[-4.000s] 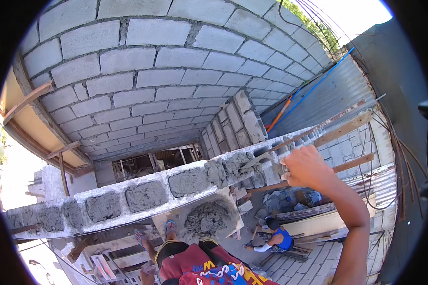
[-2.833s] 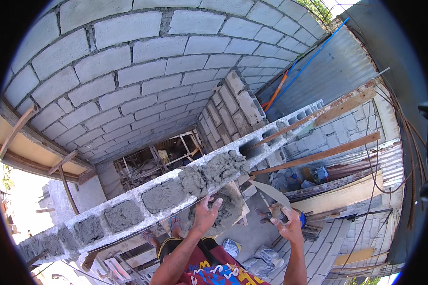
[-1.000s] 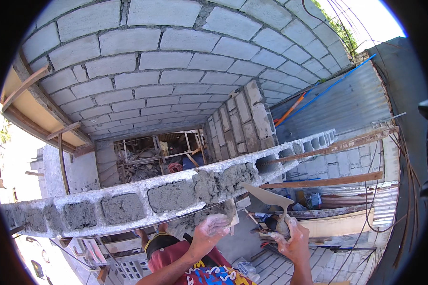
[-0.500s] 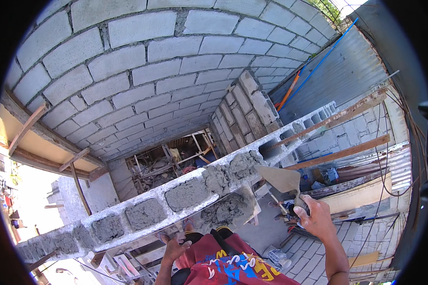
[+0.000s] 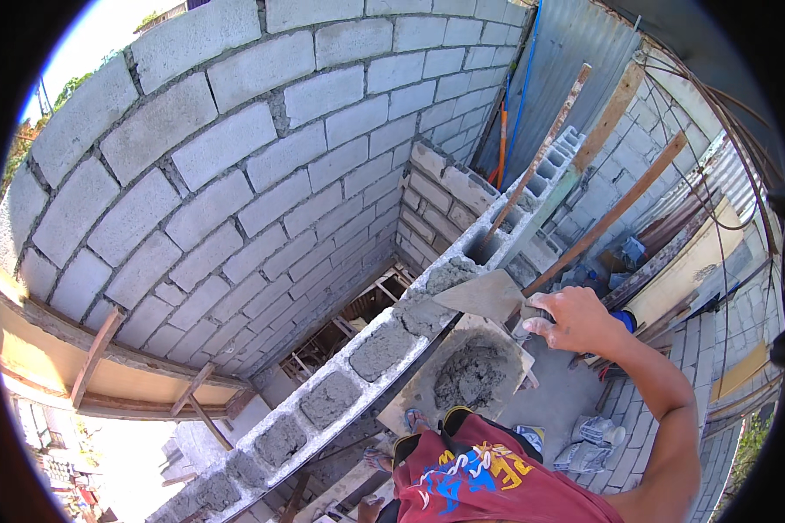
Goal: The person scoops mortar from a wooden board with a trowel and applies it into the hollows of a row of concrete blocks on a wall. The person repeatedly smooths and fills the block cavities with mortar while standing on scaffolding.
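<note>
My right hand (image 5: 576, 318) is closed round the handle of a pointed trowel (image 5: 490, 293). The blade lies over the top of a hollow-block wall (image 5: 255, 469), beside fresh mortar (image 5: 420, 315) that it partly touches or covers. Grey mortar (image 5: 382, 351) fills several block cells toward the lower left, while cells farther up the wall gape hollow. Below the trowel, a wet mortar heap (image 5: 471, 373) sits on a flat board (image 5: 407, 403). Part of my left hand (image 5: 369, 508) shows at the lower edge; its fingers cannot be made out.
A tall block wall (image 5: 235, 148) rises across the gap on the left. One rusty bar (image 5: 541, 148) and wooden planks (image 5: 615, 209) lean near the hollow cells. Cables (image 5: 715, 96) hang at the right. Crumpled bags (image 5: 589, 444) lie on the floor below.
The view has turned, so the wall runs more steeply. My right hand has brought the trowel's blade nearer the mortar on the wall top. My left hand has dropped toward the lower edge.
</note>
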Motion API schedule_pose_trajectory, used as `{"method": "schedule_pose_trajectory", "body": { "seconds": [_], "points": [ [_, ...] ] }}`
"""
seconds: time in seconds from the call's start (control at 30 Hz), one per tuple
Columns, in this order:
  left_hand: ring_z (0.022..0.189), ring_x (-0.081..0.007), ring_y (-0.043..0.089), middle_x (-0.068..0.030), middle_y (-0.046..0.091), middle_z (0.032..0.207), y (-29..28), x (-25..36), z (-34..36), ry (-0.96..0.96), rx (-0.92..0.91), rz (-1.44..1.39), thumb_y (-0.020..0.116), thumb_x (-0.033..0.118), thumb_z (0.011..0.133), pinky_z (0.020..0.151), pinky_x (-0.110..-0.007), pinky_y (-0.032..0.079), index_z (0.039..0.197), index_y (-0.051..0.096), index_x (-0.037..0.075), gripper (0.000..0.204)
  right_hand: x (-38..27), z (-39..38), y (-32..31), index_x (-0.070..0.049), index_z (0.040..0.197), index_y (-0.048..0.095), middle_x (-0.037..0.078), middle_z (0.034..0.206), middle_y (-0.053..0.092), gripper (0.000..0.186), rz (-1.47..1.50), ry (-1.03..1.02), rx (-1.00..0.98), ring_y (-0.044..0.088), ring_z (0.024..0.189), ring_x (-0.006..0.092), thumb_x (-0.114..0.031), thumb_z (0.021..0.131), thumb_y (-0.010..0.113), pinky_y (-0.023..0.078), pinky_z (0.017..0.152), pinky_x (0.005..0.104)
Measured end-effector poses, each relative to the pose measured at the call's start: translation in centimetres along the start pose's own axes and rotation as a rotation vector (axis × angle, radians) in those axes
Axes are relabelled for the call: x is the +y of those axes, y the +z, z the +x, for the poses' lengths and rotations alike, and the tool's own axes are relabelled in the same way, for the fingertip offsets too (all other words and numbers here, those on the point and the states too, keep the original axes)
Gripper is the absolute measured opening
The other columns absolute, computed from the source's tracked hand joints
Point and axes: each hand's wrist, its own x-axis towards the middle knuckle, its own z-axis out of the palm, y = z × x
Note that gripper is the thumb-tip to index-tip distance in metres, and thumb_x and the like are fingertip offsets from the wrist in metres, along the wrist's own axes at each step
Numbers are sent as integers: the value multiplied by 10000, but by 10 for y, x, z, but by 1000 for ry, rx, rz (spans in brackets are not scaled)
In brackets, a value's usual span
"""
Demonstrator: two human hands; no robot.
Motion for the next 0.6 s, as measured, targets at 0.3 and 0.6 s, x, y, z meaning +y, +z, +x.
{"method": "schedule_pose_trajectory", "body": {
  "seconds": [0.3,0.6],
  "points": [
    [843,-188,708,-150,748,898,-14,99,28,60,36,22,819,180,802,720,-360,546,1032,715,-15,320,3,-15,80,-80,1127,646,189,900,668,382,-84,39,324,677,669,338,-382,895,662,509,561,451],
    [832,-189,707,-146,748,888,-28,123,9,136,83,41,815,176,803,712,-361,544,1022,718,-16,307,55,-21,48,8,1233,596,174,898,671,552,562,67,62,670,664,281,-435,909,660,511,559,408]
  ]
}}
